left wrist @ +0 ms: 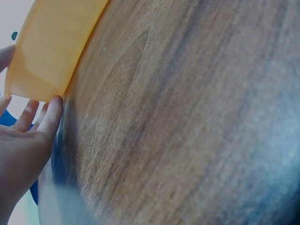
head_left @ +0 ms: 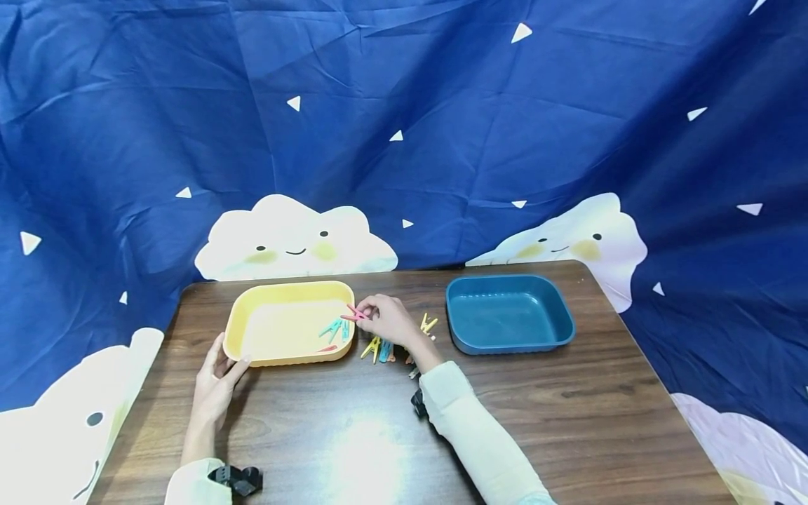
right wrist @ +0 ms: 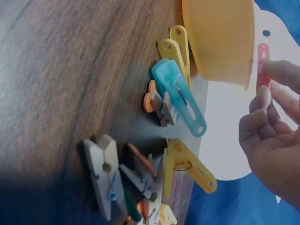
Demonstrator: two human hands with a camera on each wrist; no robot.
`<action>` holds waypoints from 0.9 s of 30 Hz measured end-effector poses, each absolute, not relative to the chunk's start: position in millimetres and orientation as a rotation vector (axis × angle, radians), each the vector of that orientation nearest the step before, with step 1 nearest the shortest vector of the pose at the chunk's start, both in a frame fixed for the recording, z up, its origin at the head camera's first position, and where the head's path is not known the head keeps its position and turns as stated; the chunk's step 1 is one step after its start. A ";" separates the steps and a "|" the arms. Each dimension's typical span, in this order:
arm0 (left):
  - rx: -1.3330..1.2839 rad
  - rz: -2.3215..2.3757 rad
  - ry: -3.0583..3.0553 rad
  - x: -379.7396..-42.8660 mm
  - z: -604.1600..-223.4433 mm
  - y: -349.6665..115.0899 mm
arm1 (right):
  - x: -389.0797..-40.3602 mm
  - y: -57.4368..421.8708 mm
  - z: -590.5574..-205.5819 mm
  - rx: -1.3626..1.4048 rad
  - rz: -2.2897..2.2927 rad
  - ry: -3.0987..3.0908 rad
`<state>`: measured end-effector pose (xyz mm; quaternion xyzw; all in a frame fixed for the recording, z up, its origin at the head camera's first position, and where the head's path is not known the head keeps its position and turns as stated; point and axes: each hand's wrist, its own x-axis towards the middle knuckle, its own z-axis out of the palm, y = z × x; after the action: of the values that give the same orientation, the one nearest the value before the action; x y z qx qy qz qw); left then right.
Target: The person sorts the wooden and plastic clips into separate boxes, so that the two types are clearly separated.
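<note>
My right hand [head_left: 388, 319] pinches a pink clothespin [head_left: 352, 313] over the right rim of the yellow plastic basin [head_left: 287, 359]. In the right wrist view, that pink clothespin [right wrist: 263, 70] shows upright between thumb and fingers. Inside the basin lie light-blue clothespins [head_left: 333, 327] and a red one [head_left: 327, 348]. At the basin's front left corner, my left hand [head_left: 213, 386] holds on, thumb at the front wall and fingers on the left side. The left wrist view shows its fingertips against the basin wall [left wrist: 58, 47].
Under my right forearm lies a loose pile with a yellow clothespin [right wrist: 185, 166], a blue clothespin [right wrist: 176, 93] and a wooden clothespin [right wrist: 105, 173]. A dark blue basin [head_left: 511, 348] stands to the right on the wooden table [head_left: 568, 421]. A blue curtain [head_left: 442, 140] hangs behind.
</note>
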<state>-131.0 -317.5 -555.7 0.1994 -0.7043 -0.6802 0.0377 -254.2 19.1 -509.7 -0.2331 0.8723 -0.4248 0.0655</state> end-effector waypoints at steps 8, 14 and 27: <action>0.615 -2.066 -2.177 -129.7 -554.7 -317.2 | -254.5 11.1 -508.8 -0.731 -1.305 2.610; 0.599 -2.071 -2.167 -129.8 -554.1 -315.9 | -255.8 6.9 -511.2 -0.734 -1.314 2.589; 0.610 -2.078 -2.144 -131.1 -555.0 -315.7 | -248.4 -5.6 -508.9 -0.730 -1.295 2.587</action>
<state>-131.1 -315.7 -555.0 0.2000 -0.7027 -0.6811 0.0469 -248.4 -5.6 -508.9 -0.2440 0.8643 -0.4327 0.0790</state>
